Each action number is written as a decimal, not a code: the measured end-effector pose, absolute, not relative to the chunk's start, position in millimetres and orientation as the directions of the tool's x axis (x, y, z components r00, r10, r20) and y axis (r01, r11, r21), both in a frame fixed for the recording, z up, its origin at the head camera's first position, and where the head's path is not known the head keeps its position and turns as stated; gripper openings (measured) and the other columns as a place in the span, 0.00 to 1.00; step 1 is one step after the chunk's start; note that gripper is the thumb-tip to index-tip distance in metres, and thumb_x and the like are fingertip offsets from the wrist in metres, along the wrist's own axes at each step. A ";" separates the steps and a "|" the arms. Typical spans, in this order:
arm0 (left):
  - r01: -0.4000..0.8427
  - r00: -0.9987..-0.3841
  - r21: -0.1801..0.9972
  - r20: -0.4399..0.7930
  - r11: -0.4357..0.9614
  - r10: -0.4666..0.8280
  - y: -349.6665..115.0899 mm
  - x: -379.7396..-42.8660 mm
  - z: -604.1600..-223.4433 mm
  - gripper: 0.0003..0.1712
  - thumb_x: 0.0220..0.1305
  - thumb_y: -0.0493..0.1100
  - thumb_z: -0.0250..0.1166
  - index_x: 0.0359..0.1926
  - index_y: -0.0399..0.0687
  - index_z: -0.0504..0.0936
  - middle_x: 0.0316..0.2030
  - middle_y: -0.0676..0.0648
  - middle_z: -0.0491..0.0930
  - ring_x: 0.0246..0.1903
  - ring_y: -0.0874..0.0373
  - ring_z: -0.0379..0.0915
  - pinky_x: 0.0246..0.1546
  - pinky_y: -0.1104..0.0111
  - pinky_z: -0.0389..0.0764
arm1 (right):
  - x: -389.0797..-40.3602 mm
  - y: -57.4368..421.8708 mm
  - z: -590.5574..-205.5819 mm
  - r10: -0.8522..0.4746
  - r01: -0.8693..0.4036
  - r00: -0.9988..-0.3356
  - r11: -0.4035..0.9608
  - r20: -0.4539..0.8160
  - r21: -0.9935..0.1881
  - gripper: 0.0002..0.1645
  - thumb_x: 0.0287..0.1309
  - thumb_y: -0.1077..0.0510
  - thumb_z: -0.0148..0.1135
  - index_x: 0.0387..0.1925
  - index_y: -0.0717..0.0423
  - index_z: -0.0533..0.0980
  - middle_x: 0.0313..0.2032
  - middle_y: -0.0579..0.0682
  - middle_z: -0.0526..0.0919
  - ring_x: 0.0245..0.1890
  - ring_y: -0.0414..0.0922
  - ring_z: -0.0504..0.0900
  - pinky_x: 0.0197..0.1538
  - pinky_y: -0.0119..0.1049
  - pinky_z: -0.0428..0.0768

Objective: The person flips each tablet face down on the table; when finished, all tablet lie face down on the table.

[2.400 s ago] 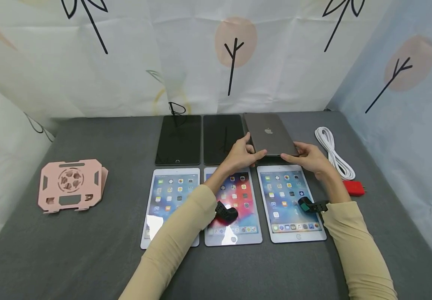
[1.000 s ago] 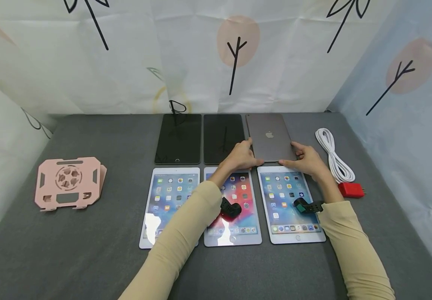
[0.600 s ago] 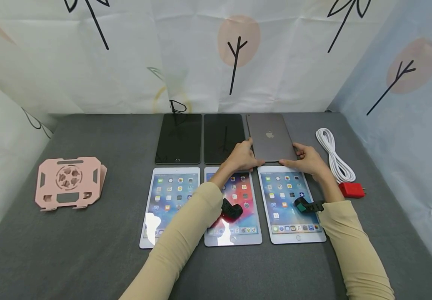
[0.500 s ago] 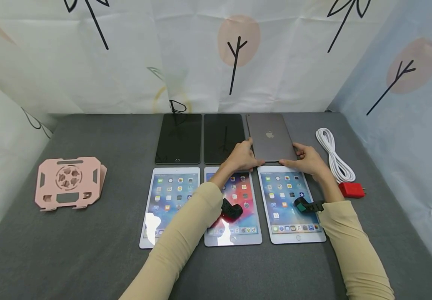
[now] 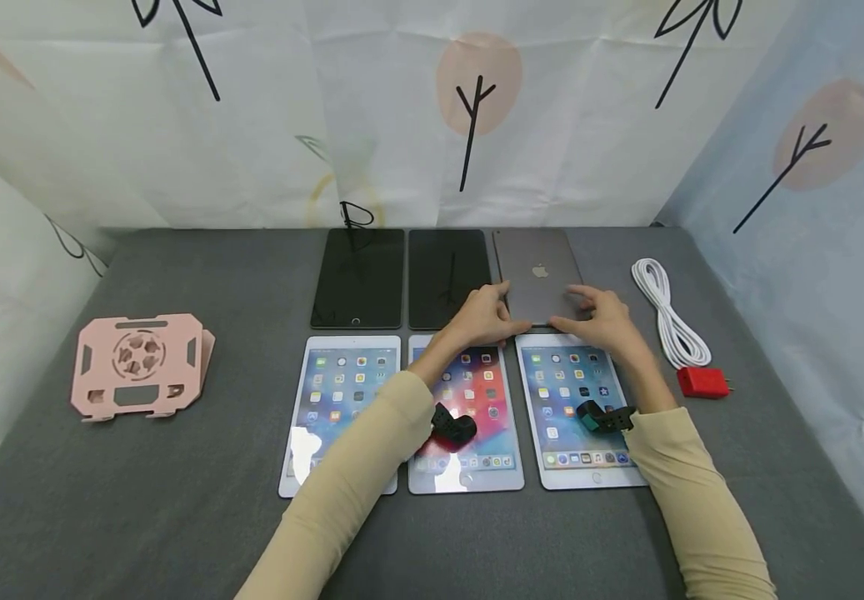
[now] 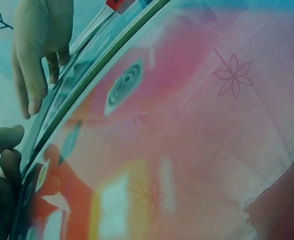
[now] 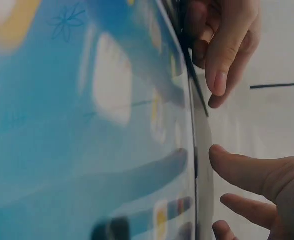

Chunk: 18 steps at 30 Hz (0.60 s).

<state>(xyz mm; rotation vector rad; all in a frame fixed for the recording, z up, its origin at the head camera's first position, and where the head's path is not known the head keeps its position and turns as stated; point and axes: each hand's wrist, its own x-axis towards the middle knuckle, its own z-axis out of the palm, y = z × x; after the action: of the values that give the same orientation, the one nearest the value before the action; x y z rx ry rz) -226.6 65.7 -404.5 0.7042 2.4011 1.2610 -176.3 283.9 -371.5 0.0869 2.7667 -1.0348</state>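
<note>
The grey tablet (image 5: 542,292) is lying back side up, so you get a smooth, matte-looking dark grey shell, rounded corners, and a pale apple logo (image 5: 540,271) in the upper half. It's flat on the dark grey tabletop (image 5: 214,500), at the right end of the far row, just beside two black tablets (image 5: 448,279) lying screen up. A white tablet (image 5: 562,400) with its home screen lit sits right in front of it.

Both arms reach forward in tan sleeves (image 5: 349,475), hands facing each other over the near end of the grey one. The left hand (image 5: 479,318) is by the near left corner, thumb and index spread apart, other fingers loosely bent. The right hand (image 5: 602,320) has its index stretched out above the near right part of the shell, thumb pointing in along the near edge, a wide gap between the two. Neither one is gripping anything. Can't tell if the left fingertips are actually touching the edge; in the right wrist view the right thumb and fingers look well spread.
</note>
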 end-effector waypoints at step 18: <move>0.427 -0.789 0.709 -0.010 0.561 0.614 -22.2 -224.9 -386.8 0.52 0.64 0.52 0.71 0.79 0.37 0.56 0.27 0.48 0.82 0.22 0.61 0.71 0.30 0.72 0.72 | -188.5 223.7 -366.9 -0.187 -0.019 -0.968 0.716 -0.165 -0.697 0.44 0.67 0.52 0.66 0.77 0.61 0.59 0.64 0.70 0.69 0.58 0.62 0.71 0.61 0.59 0.74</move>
<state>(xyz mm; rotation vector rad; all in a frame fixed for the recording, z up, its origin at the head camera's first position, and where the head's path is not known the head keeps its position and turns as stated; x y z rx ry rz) -224.9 -22.2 -386.8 0.8661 2.5401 1.0514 -188.5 223.7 -366.9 -0.1642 2.6987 -1.0929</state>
